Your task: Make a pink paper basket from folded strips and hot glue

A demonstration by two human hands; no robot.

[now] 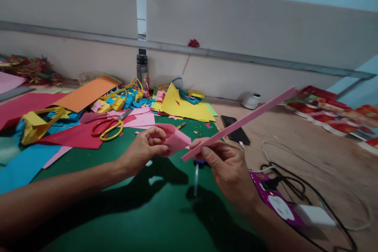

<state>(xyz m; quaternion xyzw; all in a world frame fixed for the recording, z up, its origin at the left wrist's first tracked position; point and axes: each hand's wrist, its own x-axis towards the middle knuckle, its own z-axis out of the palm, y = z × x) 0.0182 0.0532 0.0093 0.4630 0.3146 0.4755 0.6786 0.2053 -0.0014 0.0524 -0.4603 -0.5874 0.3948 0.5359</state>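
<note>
My left hand [149, 144] is closed around a small folded pink paper box [176, 140], held above the green mat [165, 220]. In my right hand [228, 161], a long pink paper strip [248, 120] is pinched near its lower end and slants up to the right. The strip's low end lies close to the box; whether they touch I cannot tell. Beneath my right fingers a clear stick with a dark blue end [196, 179] shows, partly hidden, and I cannot make out what bears it. Scissors [110, 128] with red and yellow handles lie left of my left hand.
Coloured paper sheets, like the yellow sheet [186, 106] and orange sheet [88, 92], cover the mat's far and left side. Yellow and blue paper pieces [124, 96] are heaped near a bottle [142, 67]. Rightward are a phone [236, 129], a purple power strip [276, 201] and loose cables.
</note>
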